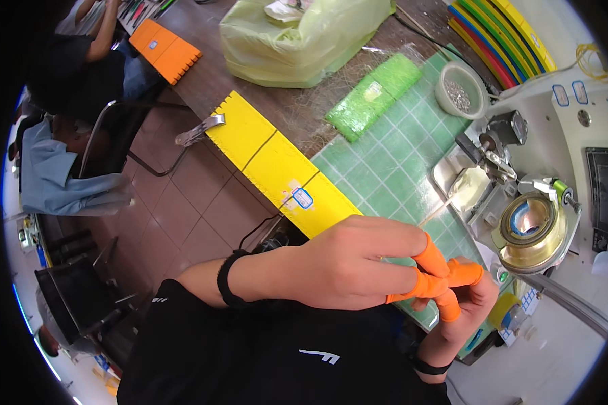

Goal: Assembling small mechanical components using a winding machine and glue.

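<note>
My left hand reaches in from the left with orange finger cots on its fingertips. Its fingers are pinched together and meet those of my right hand, which wears orange finger cots too. Whatever lies between the fingertips is hidden or too small to make out. Both hands are above the near edge of the green gridded mat. Just beyond them, a thin pale stick points toward a whitish pad in a metal tray. Right of the hands stands a machine with a round brass-coloured fixture.
A yellow board runs along the table's left edge, held by a metal clamp. Farther back are a green wrapped packet, a bowl of small metal parts and a pale green bag. A person sits at the upper left.
</note>
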`<state>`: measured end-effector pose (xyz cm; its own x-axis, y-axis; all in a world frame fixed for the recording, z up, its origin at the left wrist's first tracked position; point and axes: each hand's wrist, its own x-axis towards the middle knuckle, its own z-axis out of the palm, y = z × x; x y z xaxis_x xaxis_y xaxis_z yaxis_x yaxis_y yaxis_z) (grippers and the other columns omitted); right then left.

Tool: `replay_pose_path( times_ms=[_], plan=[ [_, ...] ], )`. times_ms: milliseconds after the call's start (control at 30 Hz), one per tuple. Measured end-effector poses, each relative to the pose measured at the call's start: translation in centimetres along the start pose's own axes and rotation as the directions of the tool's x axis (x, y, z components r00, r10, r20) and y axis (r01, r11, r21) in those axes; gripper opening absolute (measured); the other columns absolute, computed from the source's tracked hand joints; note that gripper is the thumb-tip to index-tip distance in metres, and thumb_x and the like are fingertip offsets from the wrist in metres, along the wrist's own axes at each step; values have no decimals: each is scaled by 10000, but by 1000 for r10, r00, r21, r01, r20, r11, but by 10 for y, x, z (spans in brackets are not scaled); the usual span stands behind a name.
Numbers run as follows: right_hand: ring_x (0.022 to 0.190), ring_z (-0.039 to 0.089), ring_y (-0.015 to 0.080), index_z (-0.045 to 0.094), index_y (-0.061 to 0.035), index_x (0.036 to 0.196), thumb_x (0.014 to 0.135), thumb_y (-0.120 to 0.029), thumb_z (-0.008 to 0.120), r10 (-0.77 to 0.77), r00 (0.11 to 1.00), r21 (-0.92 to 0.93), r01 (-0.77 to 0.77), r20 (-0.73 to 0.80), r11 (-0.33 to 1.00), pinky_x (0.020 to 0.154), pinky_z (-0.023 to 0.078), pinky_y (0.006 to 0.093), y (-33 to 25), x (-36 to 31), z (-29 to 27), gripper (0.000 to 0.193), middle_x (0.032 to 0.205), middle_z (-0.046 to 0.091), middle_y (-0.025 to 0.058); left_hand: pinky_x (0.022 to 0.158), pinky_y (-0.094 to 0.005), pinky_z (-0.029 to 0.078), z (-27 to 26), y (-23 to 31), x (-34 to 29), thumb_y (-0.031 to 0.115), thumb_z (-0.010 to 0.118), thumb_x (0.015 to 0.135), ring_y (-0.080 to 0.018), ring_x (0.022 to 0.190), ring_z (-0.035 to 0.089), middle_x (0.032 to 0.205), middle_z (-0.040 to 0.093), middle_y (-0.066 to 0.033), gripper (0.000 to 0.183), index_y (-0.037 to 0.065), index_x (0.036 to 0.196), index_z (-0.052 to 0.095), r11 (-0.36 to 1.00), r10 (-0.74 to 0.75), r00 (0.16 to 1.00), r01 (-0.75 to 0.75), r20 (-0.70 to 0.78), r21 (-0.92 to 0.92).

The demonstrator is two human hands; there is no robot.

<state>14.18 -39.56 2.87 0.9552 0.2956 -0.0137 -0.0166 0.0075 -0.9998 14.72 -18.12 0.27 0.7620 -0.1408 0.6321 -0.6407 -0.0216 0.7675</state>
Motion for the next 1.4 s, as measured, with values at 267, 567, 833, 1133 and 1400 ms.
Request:
replay_pose_path(
  times_ms=[267,567,833,1133,1400],
  plan=[
    [601,654,155,659,92,941,863,8,766,3,979,-59,-15,-202,998,533,506,237,-1,-12,8,157,786,667,121,614,-283,561,9,-7,-1,35,840,779,-228,748,704,1003,731,-128,179,3,917,731,993,-104,993,106,50,-50],
    [674,586,134,644,44,935,847,-63,794,-294,917,-457,148,-268,877,617,410,241,-18,-12,-2,205,804,630,87,631,-299,570,26,1,25,2,763,826,-246,756,701,1001,715,-153,193,-26,1006,699,999,28,998,-26,48,-44],
    [762,600,126,496,29,1239,980,-56,645,-184,959,-6,188,-217,982,585,538,258,-33,2,2,310,967,578,107,726,-335,552,-11,-1,98,-28,684,826,-278,835,688,1027,716,-183,164,-12,988,668,927,240,939,-297,245,230],
    [782,463,99,467,-26,1337,1111,-235,435,-93,924,164,163,-371,973,769,481,297,33,63,15,309,944,518,43,874,-316,557,6,-51,147,-44,634,928,-230,992,684,1077,691,-128,85,-42,1012,647,969,-22,919,-77,393,235],
    [898,472,57,530,-76,1278,1106,-228,507,-83,827,290,287,-556,913,845,424,252,40,103,17,231,1052,531,-27,915,-308,581,7,-67,148,-31,604,975,-186,1041,679,1097,661,-117,137,-55,1104,645,974,-149,887,57,437,218]
  ],
)
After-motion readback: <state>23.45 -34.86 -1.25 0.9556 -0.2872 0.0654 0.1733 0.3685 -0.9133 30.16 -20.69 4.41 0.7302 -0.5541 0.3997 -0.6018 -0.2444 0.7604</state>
